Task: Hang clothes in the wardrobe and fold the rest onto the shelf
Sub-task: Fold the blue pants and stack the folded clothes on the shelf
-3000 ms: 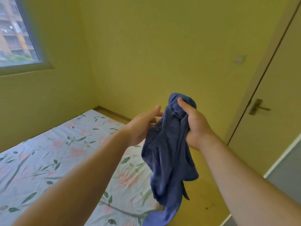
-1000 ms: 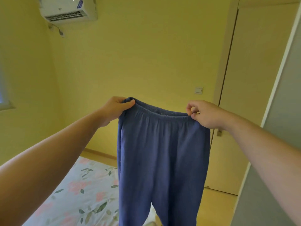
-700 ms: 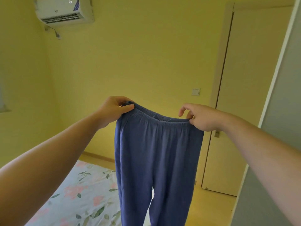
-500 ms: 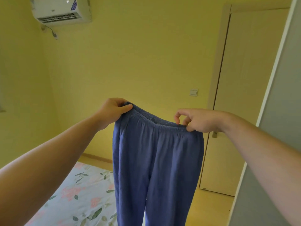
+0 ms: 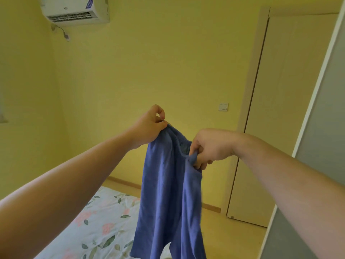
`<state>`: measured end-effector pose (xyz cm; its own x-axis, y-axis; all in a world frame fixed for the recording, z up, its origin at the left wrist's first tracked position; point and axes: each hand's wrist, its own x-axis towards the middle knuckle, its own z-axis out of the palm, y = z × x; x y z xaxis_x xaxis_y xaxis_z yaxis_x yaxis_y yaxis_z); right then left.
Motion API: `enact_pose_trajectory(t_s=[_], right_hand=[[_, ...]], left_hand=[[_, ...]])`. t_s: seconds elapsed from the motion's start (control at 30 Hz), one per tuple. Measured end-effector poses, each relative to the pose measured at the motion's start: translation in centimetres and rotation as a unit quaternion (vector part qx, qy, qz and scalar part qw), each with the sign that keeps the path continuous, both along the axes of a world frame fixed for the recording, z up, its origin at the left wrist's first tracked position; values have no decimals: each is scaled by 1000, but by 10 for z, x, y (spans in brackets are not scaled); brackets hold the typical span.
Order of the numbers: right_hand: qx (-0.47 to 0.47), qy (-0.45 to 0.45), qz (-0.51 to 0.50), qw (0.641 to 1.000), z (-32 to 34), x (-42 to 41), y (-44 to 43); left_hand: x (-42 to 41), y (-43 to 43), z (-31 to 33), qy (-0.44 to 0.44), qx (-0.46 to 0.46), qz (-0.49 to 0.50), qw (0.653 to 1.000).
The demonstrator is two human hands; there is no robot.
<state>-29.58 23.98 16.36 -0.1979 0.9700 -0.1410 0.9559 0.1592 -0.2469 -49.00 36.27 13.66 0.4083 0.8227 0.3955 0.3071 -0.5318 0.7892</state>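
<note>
A pair of blue trousers (image 5: 164, 193) hangs in the air in front of me, legs dangling down over the bed. My left hand (image 5: 149, 128) pinches the waistband at its upper left corner. My right hand (image 5: 207, 146) grips the waistband's other side, lower and close to the left hand, so the waist is bunched between them. No wardrobe interior or shelf is in view.
A bed with a floral sheet (image 5: 100, 227) lies at the lower left. A closed door (image 5: 280, 116) stands at the right, with a grey panel (image 5: 317, 165) at the far right edge. An air conditioner (image 5: 74, 10) hangs on the yellow wall.
The trousers went from a bundle to being held spread by the waistband. In the last half second my right hand moved left and down toward the left hand, bunching the waist.
</note>
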Motion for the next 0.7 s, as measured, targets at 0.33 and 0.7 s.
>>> enact_pose_trajectory(t_s=[0.33, 0.7], right_hand=[[150, 265, 49, 951, -5, -8, -2], [203, 348, 13, 915, -11, -13, 1]], left_hand=[[4, -26, -1, -37, -89, -101, 990], [-13, -42, 6, -109, -205, -210, 950]])
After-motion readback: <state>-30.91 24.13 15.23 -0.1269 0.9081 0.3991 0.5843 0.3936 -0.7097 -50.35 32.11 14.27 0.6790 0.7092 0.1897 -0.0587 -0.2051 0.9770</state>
